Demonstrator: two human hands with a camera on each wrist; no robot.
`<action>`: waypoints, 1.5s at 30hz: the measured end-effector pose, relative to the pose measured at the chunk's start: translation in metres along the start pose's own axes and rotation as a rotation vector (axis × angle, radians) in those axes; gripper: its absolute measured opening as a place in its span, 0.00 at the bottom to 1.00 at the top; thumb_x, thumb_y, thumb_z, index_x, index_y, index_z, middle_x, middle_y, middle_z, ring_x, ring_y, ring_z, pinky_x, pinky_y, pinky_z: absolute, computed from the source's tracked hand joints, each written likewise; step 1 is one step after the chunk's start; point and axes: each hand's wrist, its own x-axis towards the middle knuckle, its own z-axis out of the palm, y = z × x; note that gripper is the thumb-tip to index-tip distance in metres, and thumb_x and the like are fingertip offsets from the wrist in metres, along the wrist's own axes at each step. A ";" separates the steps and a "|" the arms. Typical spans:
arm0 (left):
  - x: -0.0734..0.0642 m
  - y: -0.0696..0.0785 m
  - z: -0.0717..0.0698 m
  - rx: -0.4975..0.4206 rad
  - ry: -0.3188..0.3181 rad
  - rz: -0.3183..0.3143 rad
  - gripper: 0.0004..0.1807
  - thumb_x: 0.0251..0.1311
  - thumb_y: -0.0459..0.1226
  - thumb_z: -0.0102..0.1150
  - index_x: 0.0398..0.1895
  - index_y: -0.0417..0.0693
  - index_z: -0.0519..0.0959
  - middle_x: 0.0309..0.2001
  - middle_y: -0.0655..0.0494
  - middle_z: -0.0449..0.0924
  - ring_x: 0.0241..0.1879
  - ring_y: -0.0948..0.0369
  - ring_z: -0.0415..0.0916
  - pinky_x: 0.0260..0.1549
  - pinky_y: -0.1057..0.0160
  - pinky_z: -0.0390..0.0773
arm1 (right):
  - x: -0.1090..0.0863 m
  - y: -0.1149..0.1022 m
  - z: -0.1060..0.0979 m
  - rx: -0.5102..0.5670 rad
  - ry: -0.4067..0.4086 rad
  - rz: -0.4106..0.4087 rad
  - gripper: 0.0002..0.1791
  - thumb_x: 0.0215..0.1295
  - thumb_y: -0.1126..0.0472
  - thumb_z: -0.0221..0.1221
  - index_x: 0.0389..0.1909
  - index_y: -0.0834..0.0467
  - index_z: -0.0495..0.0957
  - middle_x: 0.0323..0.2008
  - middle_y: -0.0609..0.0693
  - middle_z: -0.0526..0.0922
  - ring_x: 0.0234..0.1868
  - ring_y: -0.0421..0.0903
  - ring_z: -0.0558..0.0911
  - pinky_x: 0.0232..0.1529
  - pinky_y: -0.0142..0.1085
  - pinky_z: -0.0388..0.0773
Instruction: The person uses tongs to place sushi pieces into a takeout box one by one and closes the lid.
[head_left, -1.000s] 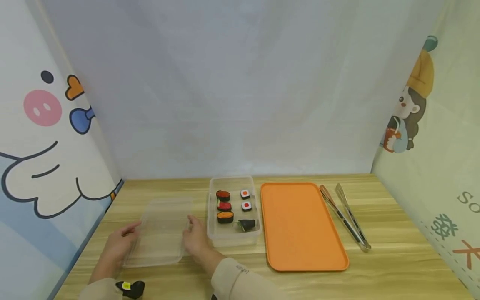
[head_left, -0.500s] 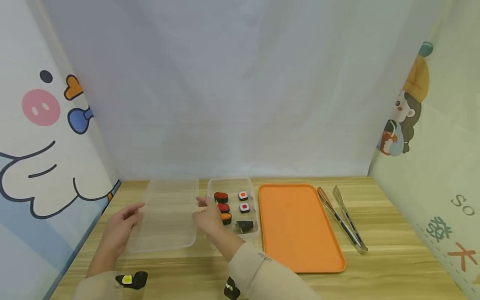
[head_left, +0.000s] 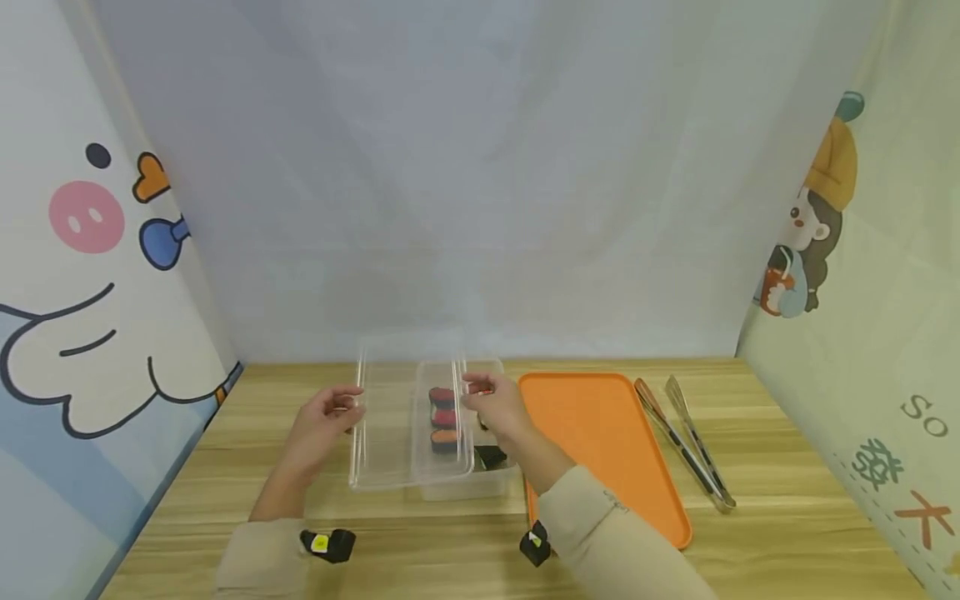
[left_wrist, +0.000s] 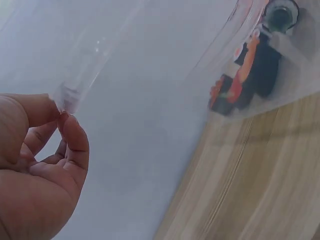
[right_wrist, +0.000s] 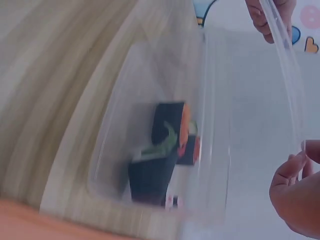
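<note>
A clear plastic lid [head_left: 386, 442] is held up between my two hands, its right part overlapping the clear plastic container [head_left: 465, 488] in the head view. My left hand [head_left: 318, 425] pinches the lid's left edge between thumb and fingers, as the left wrist view also shows. On the opposite edge, my right hand [head_left: 501, 410] pinches with thumb and fingertips. Inside the container, toy sushi pieces [head_left: 443, 419] topped in red and orange show through the lid. A dark toy hand roll [head_left: 491, 457] lies near its front; my right hand hides the white-rimmed rolls behind it.
An orange tray [head_left: 607, 450] lies right of the container, partly under my right forearm in view. Metal tongs [head_left: 693, 450] lie spread on the wood-grain table [head_left: 787, 483] beyond it. A pale cloth [head_left: 480, 183] hangs behind, with printed cloths on both sides.
Both hands have lifted the lid from the table on the left and carried it rightward, to where it overlaps the container. Container, tray and tongs stay put.
</note>
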 end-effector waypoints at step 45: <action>0.027 0.034 0.067 -0.301 -0.039 0.055 0.08 0.67 0.28 0.55 0.44 0.30 0.71 0.38 0.46 0.75 0.35 0.60 0.80 0.44 0.61 0.81 | -0.004 -0.017 -0.105 0.231 -0.130 -0.143 0.05 0.65 0.74 0.57 0.38 0.63 0.75 0.39 0.53 0.78 0.38 0.45 0.82 0.46 0.40 0.80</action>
